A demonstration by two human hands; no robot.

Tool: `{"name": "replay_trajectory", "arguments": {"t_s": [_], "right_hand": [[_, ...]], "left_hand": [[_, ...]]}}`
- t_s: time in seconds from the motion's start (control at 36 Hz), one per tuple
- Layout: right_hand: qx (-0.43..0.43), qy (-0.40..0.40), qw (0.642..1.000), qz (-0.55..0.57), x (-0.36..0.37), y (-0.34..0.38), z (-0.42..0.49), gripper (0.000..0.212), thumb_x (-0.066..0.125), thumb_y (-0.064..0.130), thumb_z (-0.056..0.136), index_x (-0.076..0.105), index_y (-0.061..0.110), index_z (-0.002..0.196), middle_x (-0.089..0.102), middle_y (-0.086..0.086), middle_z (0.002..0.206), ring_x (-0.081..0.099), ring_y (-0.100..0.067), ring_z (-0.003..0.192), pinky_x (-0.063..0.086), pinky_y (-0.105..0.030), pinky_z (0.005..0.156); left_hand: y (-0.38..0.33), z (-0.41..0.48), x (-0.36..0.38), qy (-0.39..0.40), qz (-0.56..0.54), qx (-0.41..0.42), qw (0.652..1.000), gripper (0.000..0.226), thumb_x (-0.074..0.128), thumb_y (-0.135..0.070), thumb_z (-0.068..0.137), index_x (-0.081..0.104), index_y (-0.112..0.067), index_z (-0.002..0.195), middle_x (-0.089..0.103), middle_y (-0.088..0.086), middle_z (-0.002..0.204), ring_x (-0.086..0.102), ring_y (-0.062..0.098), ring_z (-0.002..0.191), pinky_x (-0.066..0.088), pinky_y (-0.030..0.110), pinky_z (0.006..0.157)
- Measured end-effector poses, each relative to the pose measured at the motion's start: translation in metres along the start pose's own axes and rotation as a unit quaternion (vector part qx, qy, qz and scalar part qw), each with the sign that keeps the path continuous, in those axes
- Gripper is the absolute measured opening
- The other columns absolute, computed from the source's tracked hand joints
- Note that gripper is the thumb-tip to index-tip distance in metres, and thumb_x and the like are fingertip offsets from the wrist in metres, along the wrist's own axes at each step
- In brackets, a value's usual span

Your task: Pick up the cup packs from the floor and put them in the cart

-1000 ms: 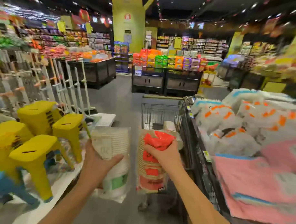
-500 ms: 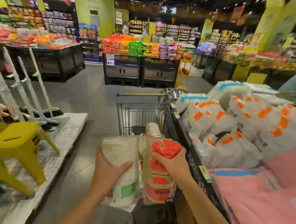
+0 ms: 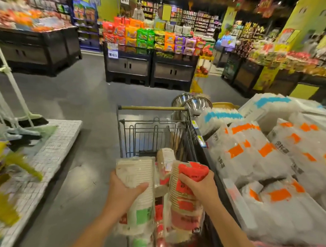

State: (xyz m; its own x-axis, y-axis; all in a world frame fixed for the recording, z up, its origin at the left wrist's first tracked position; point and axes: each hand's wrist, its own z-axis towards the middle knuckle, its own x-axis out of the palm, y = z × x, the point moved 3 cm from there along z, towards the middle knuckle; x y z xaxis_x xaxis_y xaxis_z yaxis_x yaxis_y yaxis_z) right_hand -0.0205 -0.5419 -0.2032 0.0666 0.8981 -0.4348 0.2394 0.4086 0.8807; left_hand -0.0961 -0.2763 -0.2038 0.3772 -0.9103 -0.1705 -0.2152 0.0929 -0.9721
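Both hands and their cup packs have moved in over the near end of the black wire shopping cart point(image 3: 148, 135) since the earlier frame.
Left hand point(image 3: 123, 193) clenched round a clear-wrapped stack of white paper cups with a green label point(image 3: 138, 170), upright over the cart's near-left side. Right hand point(image 3: 199, 187) wrapped round a clear-wrapped stack of paper cups with red labels point(image 3: 183, 205), over the cart's near-right side. A third red-and-white cup pack point(image 3: 165, 158) stands between them inside the cart. Label print too blurred to read. White plastic packs with orange labels point(image 3: 250, 150) are heaped right of the cart.
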Motion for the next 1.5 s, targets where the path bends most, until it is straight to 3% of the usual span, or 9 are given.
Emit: {"name": "replay_trajectory", "arguments": {"t_s": [0.11,0.36,0.56,0.72,0.89,0.97,1.03,1.17,1.5], "right_hand": [[0.023,0.019,0.999,-0.018,0.010,0.007,0.084,0.092,0.096,0.052,0.058,0.043,0.022,0.128,0.058,0.013,0.107,0.061,0.001,0.087,0.048,-0.017,0.062],[0.088,0.007,0.982,-0.165,0.050,-0.024,0.295,0.138,0.062,0.104,0.019,0.045,0.025,0.131,0.063,-0.002,0.121,0.067,-0.026,0.103,0.057,-0.052,0.090],[0.071,0.012,0.922,-0.380,0.096,-0.028,0.346,0.127,0.057,0.085,0.077,0.003,0.009,0.163,0.036,-0.018,0.155,0.041,-0.041,0.138,0.046,-0.051,0.101],[0.024,0.032,0.877,-0.479,0.116,-0.062,0.349,0.100,0.047,0.081,0.082,0.049,0.005,0.148,0.051,-0.034,0.137,0.059,-0.049,0.107,0.053,-0.053,0.077],[0.004,0.032,0.882,-0.470,0.118,-0.042,0.344,0.106,0.048,0.079,0.088,0.007,0.016,0.163,0.005,-0.017,0.169,0.019,-0.036,0.152,0.041,-0.054,0.107],[-0.049,0.061,0.892,-0.446,0.129,-0.017,0.336,0.097,0.050,0.070,0.093,0.013,0.013,0.162,0.004,-0.015,0.171,0.009,-0.035,0.157,0.028,-0.056,0.118],[-0.083,0.104,0.889,-0.438,0.140,-0.004,0.333,0.087,0.046,0.066,0.096,0.017,0.016,0.162,0.012,-0.012,0.170,0.013,-0.031,0.157,0.021,-0.051,0.123],[-0.175,0.195,0.872,-0.415,0.172,0.051,0.309,0.072,0.049,0.056,0.100,0.030,0.016,0.156,0.043,-0.007,0.153,0.047,-0.028,0.137,0.044,-0.042,0.107],[-0.394,0.305,0.743,-0.447,0.261,0.192,0.104,0.064,0.048,0.056,0.101,0.038,0.019,0.152,0.056,-0.008,0.143,0.056,-0.031,0.128,0.051,-0.044,0.100]], "left_hand": [[0.008,0.070,0.032,-0.021,0.019,-0.042,0.999,0.090,0.094,-0.021,0.063,0.031,-0.027,0.127,0.055,-0.010,0.108,0.057,0.010,0.094,0.053,0.030,0.081],[0.049,0.221,0.101,-0.079,0.110,-0.112,0.984,0.087,0.097,-0.033,0.056,0.036,-0.024,0.116,0.055,-0.002,0.110,0.058,0.018,0.099,0.051,0.037,0.087],[0.118,0.293,0.132,-0.068,0.184,-0.206,0.959,0.103,0.092,-0.037,0.063,0.033,-0.017,0.145,0.052,0.011,0.138,0.056,0.026,0.117,0.050,0.043,0.098],[0.169,0.296,0.137,-0.004,0.297,-0.218,0.930,0.096,0.085,-0.034,0.072,0.035,-0.015,0.151,0.047,0.010,0.143,0.057,0.026,0.117,0.050,0.038,0.101],[0.149,0.293,0.136,0.006,0.334,-0.216,0.917,0.085,0.082,-0.033,0.077,0.038,-0.017,0.148,0.047,0.006,0.140,0.054,0.024,0.121,0.047,0.034,0.099],[0.128,0.298,0.128,0.003,0.341,-0.186,0.921,0.070,0.080,-0.037,0.077,0.049,-0.024,0.138,0.053,-0.002,0.123,0.058,0.015,0.103,0.055,0.035,0.090],[0.106,0.301,0.120,0.009,0.350,-0.151,0.924,0.058,0.078,-0.035,0.081,0.054,-0.025,0.133,0.056,-0.003,0.120,0.055,0.010,0.098,0.053,0.031,0.090],[0.044,0.292,0.073,-0.006,0.382,-0.059,0.922,0.057,0.073,-0.039,0.085,0.055,-0.025,0.137,0.058,-0.003,0.135,0.058,0.016,0.119,0.047,0.031,0.098],[-0.056,0.119,-0.133,-0.158,0.448,-0.056,0.878,0.069,0.054,-0.060,0.084,0.046,-0.029,0.145,0.050,-0.003,0.147,0.048,0.021,0.135,0.038,0.033,0.109]]}}
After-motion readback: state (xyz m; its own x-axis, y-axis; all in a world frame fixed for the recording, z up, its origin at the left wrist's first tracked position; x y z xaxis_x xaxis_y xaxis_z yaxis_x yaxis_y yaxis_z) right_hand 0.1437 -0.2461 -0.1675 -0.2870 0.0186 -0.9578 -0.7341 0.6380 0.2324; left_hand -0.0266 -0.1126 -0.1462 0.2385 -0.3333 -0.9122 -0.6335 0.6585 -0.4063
